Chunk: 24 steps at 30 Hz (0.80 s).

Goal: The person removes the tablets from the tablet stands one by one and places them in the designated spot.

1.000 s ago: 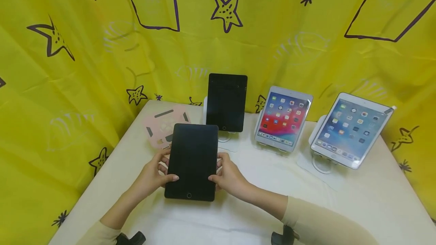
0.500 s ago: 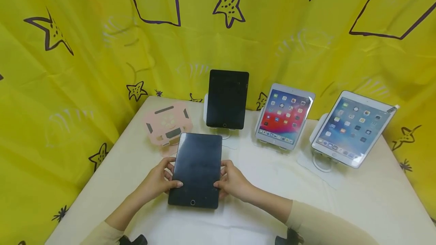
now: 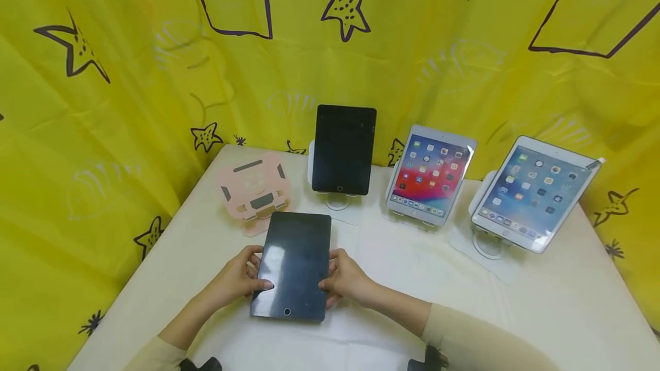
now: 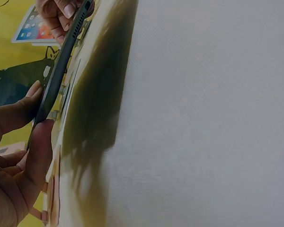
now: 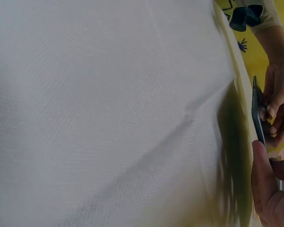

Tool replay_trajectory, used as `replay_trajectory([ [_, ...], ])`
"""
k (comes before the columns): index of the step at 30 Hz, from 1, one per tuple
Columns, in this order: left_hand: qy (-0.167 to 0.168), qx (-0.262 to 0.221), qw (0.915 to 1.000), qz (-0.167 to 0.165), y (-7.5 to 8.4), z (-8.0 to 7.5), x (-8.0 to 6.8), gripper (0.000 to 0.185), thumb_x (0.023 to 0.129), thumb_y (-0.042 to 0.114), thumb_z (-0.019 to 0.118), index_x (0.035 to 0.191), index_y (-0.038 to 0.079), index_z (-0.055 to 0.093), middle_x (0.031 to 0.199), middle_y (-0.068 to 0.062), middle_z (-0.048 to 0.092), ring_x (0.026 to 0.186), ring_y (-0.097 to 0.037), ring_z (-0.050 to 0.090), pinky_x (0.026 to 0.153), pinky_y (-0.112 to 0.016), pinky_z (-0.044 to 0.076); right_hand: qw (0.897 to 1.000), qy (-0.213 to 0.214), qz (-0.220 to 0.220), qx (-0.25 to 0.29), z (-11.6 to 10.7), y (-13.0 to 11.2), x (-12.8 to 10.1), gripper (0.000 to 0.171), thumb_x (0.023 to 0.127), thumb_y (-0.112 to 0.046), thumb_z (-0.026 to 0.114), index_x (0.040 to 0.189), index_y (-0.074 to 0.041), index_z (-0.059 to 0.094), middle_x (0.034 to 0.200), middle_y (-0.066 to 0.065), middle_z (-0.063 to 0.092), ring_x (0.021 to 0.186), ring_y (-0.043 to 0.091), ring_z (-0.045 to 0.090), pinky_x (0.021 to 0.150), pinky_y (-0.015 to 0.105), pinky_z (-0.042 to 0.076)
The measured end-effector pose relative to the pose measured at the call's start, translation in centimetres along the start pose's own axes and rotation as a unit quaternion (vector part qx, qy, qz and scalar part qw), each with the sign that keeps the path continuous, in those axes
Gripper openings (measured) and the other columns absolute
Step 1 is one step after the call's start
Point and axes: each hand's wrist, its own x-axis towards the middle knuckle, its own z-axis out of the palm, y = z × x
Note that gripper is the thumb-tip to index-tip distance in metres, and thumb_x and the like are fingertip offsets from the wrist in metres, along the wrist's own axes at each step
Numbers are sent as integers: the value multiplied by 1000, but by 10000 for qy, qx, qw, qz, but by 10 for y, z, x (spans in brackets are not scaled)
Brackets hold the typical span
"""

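Between both hands is a black tablet [image 3: 294,262], its dark screen facing up with a bright reflection and its round button at the near edge. My left hand [image 3: 241,275] grips its left edge, thumb on the screen side and fingers beneath. On the opposite edge my right hand [image 3: 346,279] pinches it the same way. In the left wrist view the tablet [image 4: 57,75] appears edge-on, held off the cloth with a shadow under it. Just beyond its top edge stands a pink tablet stand [image 3: 255,188] with slots and nothing on it.
Along the back of the white-covered table [image 3: 412,314] stand another black tablet [image 3: 344,150], a tablet with a red-blue screen [image 3: 430,176] and one with a blue screen [image 3: 536,193], each on a stand. A yellow patterned curtain [image 3: 289,73] hangs behind and to the left.
Both hands have brought the black tablet nearer to me and lower in view, uncovering the pink stand. Its screen has tilted and now catches a reflection. The tablets on the stands have stayed put.
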Motion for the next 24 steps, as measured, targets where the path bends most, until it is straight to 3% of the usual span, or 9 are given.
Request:
replay_trajectory([
  [7, -53, 9, 10000, -69, -17, 0, -1, 82, 71, 15, 82, 133, -10, 34, 97, -13, 53, 49, -11, 51, 46, -26, 49, 9999, 36, 101, -14, 11, 11, 9, 65, 77, 15, 66, 129, 12, 28, 89, 11, 45, 56, 20, 64, 48, 33, 55],
  [24, 11, -148, 9999, 86, -40, -22, 16, 77, 74, 5, 79, 134, -10, 33, 92, -13, 47, 60, -10, 50, 47, -25, 48, 9996, 276, 21, -71, 27, 3, 32, 64, 76, 16, 66, 130, 12, 30, 90, 13, 52, 53, 18, 61, 48, 33, 55],
])
